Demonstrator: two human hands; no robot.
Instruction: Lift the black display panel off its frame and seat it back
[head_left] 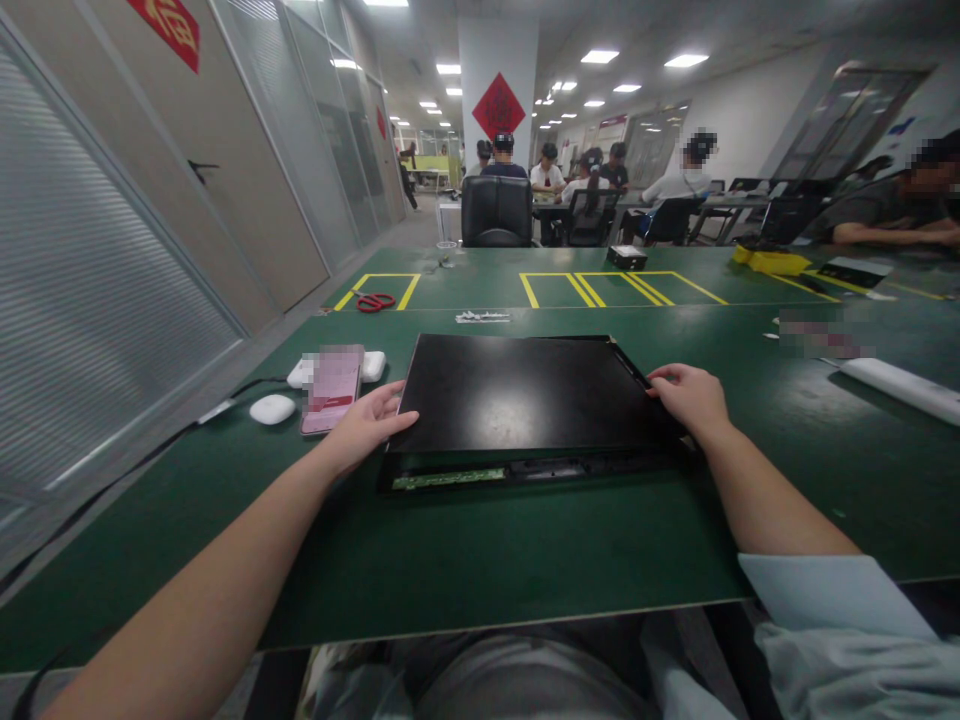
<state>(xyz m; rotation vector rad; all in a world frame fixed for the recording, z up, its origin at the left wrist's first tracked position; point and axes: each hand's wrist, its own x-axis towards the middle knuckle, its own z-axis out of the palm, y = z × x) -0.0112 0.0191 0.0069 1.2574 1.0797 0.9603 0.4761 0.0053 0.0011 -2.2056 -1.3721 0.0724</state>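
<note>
A flat black display panel [517, 390] lies slightly askew over a black frame [585, 466] on the green table. Along the frame's near edge a green circuit board strip [450, 480] shows. My left hand [371, 420] grips the panel's left edge, thumb on top and fingers at the side. At the right edge my right hand [688, 398] pinches the panel's rim between thumb and fingers. What lies beneath the panel is hidden.
Left of the panel are a phone [332, 390], a white power strip [373, 366] and a white rounded gadget [272, 409]. Farther back lie red-handled scissors [375, 301], small white pieces [482, 317] and a black box [627, 258]. A long white bar [900, 388] lies right. People sit beyond.
</note>
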